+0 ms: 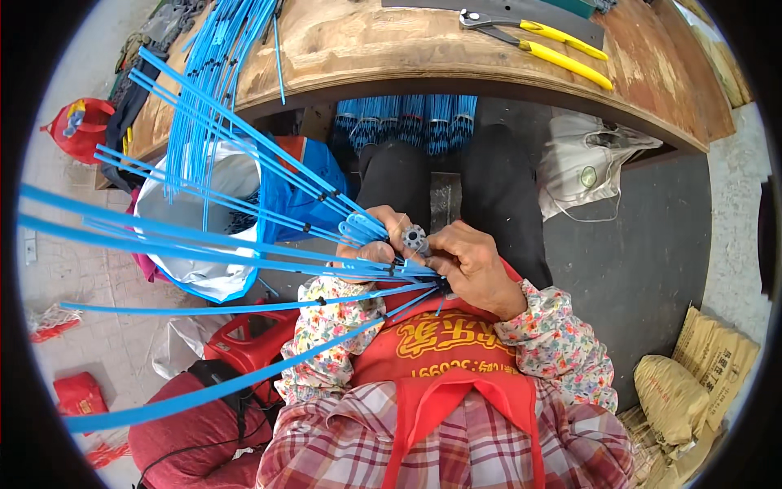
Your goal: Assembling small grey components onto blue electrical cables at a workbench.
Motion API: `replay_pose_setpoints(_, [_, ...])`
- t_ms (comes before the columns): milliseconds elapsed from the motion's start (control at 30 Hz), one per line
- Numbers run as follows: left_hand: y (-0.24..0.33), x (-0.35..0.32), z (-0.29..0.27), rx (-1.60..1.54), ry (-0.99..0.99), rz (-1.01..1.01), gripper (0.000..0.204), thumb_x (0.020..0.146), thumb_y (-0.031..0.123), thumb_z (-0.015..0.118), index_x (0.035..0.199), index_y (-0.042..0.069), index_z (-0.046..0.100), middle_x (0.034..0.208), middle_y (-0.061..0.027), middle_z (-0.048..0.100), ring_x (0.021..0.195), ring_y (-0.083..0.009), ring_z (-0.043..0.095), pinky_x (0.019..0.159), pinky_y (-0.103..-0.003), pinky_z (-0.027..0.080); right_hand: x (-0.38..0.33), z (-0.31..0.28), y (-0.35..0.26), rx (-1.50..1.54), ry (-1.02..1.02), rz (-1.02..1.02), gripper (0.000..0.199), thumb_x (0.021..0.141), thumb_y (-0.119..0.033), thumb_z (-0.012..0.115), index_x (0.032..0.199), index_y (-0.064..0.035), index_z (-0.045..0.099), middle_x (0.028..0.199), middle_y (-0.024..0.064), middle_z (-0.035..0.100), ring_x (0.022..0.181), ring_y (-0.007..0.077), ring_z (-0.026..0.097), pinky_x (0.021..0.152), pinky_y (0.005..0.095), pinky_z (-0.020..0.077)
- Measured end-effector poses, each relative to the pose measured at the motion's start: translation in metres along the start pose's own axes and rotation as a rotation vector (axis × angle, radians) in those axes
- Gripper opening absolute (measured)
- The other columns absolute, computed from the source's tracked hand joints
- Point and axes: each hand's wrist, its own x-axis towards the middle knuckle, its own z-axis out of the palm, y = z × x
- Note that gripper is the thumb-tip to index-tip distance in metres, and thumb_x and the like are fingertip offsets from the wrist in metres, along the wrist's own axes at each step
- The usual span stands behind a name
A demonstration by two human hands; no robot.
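My left hand (pixel 383 243) is closed around a bunch of long, thin blue strips (pixel 269 213), some with looped ends bunched at my fingers. The strips fan out far to the left, with small black pieces on several of them. Between my two hands sits a grey, round, notched hub (pixel 415 238) with a hole in its middle. My right hand (pixel 472 262) pinches at the right side of this hub, thumb and forefinger close together. More strip ends gather below the hub, near a dark piece against the red apron; my fingers partly hide how they join.
A wooden bench (pixel 342 57) curves across the front, bearing more blue strips (pixel 232 49) and yellow-handled pliers (pixel 554 47). Blue bundles (pixel 407 122) stand beneath it. A white-lined blue bag (pixel 195 216) is at left, a plastic bag (pixel 578 155) at right. Flattened sacks (pixel 684 391) lie lower right.
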Motion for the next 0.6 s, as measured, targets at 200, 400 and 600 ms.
replay_pose_setpoints(200, [0.002,0.000,0.008,0.086,0.020,0.039,0.017,0.090,0.011,0.060,0.099,-0.002,0.052,0.087,-0.0176,0.061,0.073,-0.0196,0.061,0.065,-0.032,0.052,-0.002,0.000,-0.003,-0.093,0.026,-0.059,0.021,0.068,0.003,0.067,0.089,0.0003,0.063,0.083,0.0121,0.063,0.078,0.0283,0.060,0.068,0.0364,0.0485])
replay_pose_setpoints(400, [-0.016,-0.020,-0.020,0.287,0.067,0.195,0.021,0.085,0.013,0.067,0.093,-0.003,0.055,0.085,-0.0151,0.058,0.070,-0.0169,0.055,0.060,-0.027,0.045,0.000,0.001,-0.004,-0.128,0.025,-0.112,0.021,0.066,0.005,0.067,0.085,0.0009,0.060,0.078,0.0116,0.061,0.072,0.0287,0.058,0.064,0.0366,0.0467])
replay_pose_setpoints(600, [0.016,0.000,0.032,0.425,0.183,0.096,0.027,0.087,0.017,0.063,0.099,-0.006,0.058,0.086,-0.0169,0.057,0.070,-0.0175,0.054,0.060,-0.026,0.043,0.002,0.001,0.002,-0.080,-0.031,-0.130,0.020,0.068,0.004,0.068,0.087,0.0014,0.061,0.079,0.0118,0.061,0.073,0.0287,0.059,0.065,0.0365,0.0472])
